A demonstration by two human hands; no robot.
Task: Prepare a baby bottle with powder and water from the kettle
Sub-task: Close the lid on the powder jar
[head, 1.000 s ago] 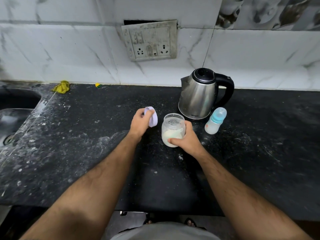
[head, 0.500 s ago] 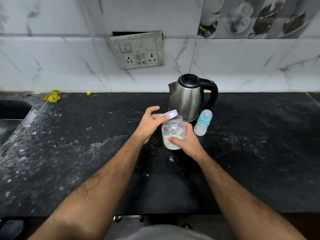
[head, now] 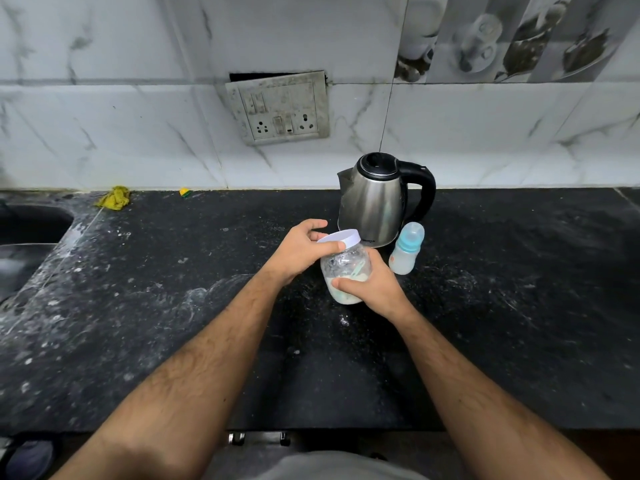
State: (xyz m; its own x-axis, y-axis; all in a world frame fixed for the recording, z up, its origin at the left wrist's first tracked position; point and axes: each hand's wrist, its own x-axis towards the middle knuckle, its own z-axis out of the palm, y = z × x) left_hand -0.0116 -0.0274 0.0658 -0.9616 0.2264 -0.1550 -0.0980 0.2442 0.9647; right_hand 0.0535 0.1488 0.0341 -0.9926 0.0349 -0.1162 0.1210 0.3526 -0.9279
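Note:
A clear jar (head: 346, 270) with white powder in its lower part stands on the black counter (head: 173, 306). My right hand (head: 372, 289) grips the jar's body from the right. My left hand (head: 301, 249) holds the white lid (head: 341, 239) on top of the jar's mouth, fingers curled round its rim. Behind the jar stands a steel kettle (head: 375, 199) with a black handle and closed lid. A baby bottle (head: 407, 252) with a light blue cap stands to the right of the jar, next to the kettle.
A sink (head: 24, 233) is set into the counter at the far left. A yellow cloth (head: 114, 198) and a small yellow scrap (head: 186, 192) lie by the back wall. A socket panel (head: 278, 107) hangs on the marble wall. White powder dusts the counter.
My left hand has brought the lid from beside the jar onto its mouth. The right hand has kept its hold on the jar. The camera has tilted up a little.

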